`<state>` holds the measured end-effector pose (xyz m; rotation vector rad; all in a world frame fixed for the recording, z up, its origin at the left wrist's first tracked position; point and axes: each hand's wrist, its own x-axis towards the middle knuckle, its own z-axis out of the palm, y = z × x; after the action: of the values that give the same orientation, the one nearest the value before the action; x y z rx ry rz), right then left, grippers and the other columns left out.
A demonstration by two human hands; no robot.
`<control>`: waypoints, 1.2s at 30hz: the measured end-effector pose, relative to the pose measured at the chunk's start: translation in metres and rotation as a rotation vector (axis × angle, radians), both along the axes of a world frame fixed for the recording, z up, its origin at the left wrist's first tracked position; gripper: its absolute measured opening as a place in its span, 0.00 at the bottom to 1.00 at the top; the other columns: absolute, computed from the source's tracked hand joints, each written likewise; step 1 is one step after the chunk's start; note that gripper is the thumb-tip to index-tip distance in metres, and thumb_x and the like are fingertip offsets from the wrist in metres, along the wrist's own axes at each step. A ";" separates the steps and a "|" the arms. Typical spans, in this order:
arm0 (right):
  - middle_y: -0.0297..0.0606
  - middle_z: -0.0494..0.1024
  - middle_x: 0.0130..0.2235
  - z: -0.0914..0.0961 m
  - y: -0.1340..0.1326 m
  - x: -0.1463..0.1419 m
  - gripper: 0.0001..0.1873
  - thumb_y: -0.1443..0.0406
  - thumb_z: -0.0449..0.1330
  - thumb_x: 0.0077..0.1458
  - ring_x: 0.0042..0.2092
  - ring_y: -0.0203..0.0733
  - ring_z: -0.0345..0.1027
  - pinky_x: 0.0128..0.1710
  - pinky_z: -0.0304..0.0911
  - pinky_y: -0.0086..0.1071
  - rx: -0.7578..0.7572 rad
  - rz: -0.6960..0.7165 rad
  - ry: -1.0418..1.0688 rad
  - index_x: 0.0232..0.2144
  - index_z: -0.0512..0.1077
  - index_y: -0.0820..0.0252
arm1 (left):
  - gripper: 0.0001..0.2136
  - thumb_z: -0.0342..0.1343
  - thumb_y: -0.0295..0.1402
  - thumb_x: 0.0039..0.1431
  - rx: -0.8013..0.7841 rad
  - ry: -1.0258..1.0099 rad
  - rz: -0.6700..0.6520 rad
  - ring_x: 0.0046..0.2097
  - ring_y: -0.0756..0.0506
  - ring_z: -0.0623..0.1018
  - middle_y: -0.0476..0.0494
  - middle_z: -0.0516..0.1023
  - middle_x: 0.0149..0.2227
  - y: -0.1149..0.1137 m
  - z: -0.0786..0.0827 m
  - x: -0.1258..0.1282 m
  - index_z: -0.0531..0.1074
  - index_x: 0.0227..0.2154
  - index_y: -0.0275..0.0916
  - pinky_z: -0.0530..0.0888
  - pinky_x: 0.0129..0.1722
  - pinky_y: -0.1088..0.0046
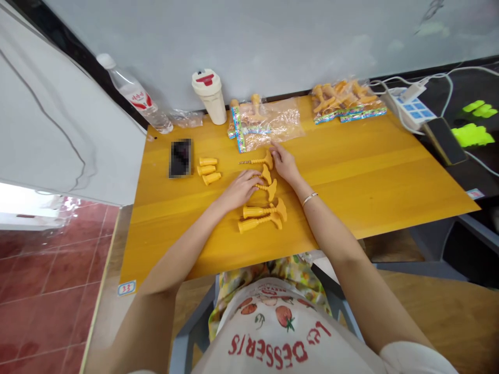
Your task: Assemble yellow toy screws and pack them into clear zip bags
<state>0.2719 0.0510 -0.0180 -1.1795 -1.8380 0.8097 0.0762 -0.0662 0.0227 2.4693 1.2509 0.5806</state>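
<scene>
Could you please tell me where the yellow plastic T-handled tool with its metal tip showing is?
In the head view, the yellow tool lies just above centre, left of the right hand, between the clear plastic bag and the left hand.

Workrm, prob.: desk (pixel 351 171) w/ no. tag (pixel 127 288), bagged pcs (pixel 255 108), pwr strip (pixel 414 108).

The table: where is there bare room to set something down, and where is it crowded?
On the table, bare wood shows right of the right forearm, below the rightmost bags, and left of the left forearm, below the yellow caps. It is crowded around the left hand, with yellow tools, and along the back, with a bottle, cup and bags.
</scene>
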 end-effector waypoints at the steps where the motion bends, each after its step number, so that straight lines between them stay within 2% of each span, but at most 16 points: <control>1: 0.44 0.79 0.54 0.000 -0.001 0.000 0.26 0.56 0.48 0.67 0.54 0.46 0.74 0.60 0.65 0.46 -0.015 0.005 0.018 0.62 0.67 0.55 | 0.12 0.47 0.26 0.65 0.003 -0.001 -0.007 0.59 0.39 0.71 0.37 0.71 0.56 0.001 -0.001 0.002 0.74 0.45 0.38 0.68 0.62 0.55; 4: 0.46 0.78 0.55 0.000 0.000 0.001 0.27 0.54 0.48 0.67 0.54 0.46 0.75 0.60 0.66 0.44 -0.045 0.015 0.065 0.63 0.65 0.56 | 0.12 0.48 0.26 0.65 0.007 -0.009 -0.011 0.60 0.39 0.71 0.37 0.71 0.56 0.006 -0.002 0.010 0.74 0.45 0.39 0.67 0.63 0.54; 9: 0.46 0.77 0.56 0.000 0.002 0.002 0.28 0.52 0.48 0.67 0.56 0.45 0.74 0.61 0.65 0.44 -0.083 0.008 0.093 0.64 0.65 0.56 | 0.12 0.48 0.25 0.64 0.025 -0.019 0.056 0.60 0.39 0.70 0.37 0.71 0.56 0.020 -0.005 0.019 0.74 0.45 0.40 0.67 0.63 0.54; 15: 0.46 0.78 0.56 0.003 -0.001 0.002 0.26 0.56 0.49 0.66 0.58 0.45 0.72 0.63 0.62 0.44 -0.057 0.001 0.080 0.62 0.67 0.58 | 0.11 0.49 0.26 0.63 0.035 -0.027 0.130 0.59 0.38 0.71 0.36 0.72 0.54 0.036 -0.006 0.019 0.74 0.44 0.38 0.68 0.62 0.55; 19: 0.46 0.77 0.56 0.003 -0.001 0.002 0.26 0.56 0.49 0.66 0.59 0.45 0.71 0.64 0.61 0.45 -0.064 0.012 0.091 0.62 0.67 0.58 | 0.12 0.50 0.25 0.63 0.078 -0.045 0.207 0.60 0.38 0.70 0.35 0.71 0.56 0.036 -0.004 0.014 0.74 0.46 0.37 0.66 0.63 0.55; 23: 0.46 0.76 0.58 0.001 0.002 0.002 0.26 0.55 0.50 0.66 0.60 0.47 0.69 0.64 0.61 0.46 -0.041 0.010 0.087 0.61 0.67 0.58 | 0.12 0.49 0.28 0.65 0.123 -0.082 0.278 0.61 0.39 0.69 0.36 0.71 0.57 0.021 0.002 0.001 0.73 0.48 0.39 0.66 0.63 0.55; 26: 0.49 0.73 0.59 0.000 0.002 0.004 0.27 0.53 0.50 0.65 0.60 0.48 0.69 0.63 0.62 0.47 0.013 -0.047 0.086 0.61 0.67 0.58 | 0.11 0.48 0.31 0.67 0.123 -0.108 0.270 0.59 0.40 0.71 0.37 0.73 0.55 -0.001 0.008 -0.011 0.73 0.47 0.40 0.67 0.62 0.55; 28: 0.50 0.73 0.59 0.002 0.003 0.006 0.30 0.53 0.51 0.65 0.55 0.47 0.72 0.60 0.66 0.46 -0.004 -0.108 0.124 0.65 0.62 0.56 | 0.11 0.47 0.33 0.68 0.139 -0.135 0.275 0.58 0.41 0.72 0.37 0.74 0.54 -0.020 0.009 -0.017 0.73 0.47 0.41 0.68 0.61 0.56; 31: 0.48 0.75 0.55 0.008 0.011 0.012 0.36 0.56 0.52 0.65 0.44 0.43 0.77 0.52 0.72 0.44 -0.147 -0.178 0.286 0.71 0.47 0.51 | 0.11 0.47 0.33 0.69 0.213 -0.189 0.321 0.55 0.41 0.74 0.37 0.75 0.53 -0.045 0.004 -0.023 0.72 0.47 0.41 0.69 0.59 0.56; 33: 0.46 0.78 0.50 0.015 0.023 0.016 0.38 0.58 0.52 0.64 0.37 0.41 0.77 0.46 0.75 0.43 -0.274 -0.216 0.386 0.71 0.44 0.51 | 0.10 0.48 0.33 0.69 0.275 -0.228 0.345 0.53 0.42 0.75 0.37 0.76 0.50 -0.056 -0.002 -0.025 0.72 0.47 0.41 0.71 0.57 0.57; 34: 0.45 0.79 0.47 0.020 0.030 0.017 0.36 0.59 0.53 0.64 0.34 0.40 0.77 0.44 0.76 0.43 -0.342 -0.228 0.412 0.71 0.46 0.53 | 0.10 0.48 0.32 0.68 0.302 -0.244 0.356 0.51 0.42 0.76 0.37 0.77 0.49 -0.059 -0.005 -0.026 0.72 0.47 0.42 0.72 0.56 0.57; 36: 0.43 0.81 0.40 0.029 0.046 0.016 0.30 0.60 0.56 0.63 0.29 0.39 0.74 0.41 0.76 0.43 -0.464 -0.236 0.415 0.65 0.59 0.58 | 0.10 0.48 0.33 0.68 0.336 -0.264 0.379 0.49 0.42 0.76 0.38 0.78 0.46 -0.060 -0.010 -0.028 0.72 0.47 0.42 0.73 0.53 0.58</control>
<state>0.2881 0.0970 0.0108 -1.3547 -1.1805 1.2751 0.0486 -0.1260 0.0124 2.3044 1.6272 1.2624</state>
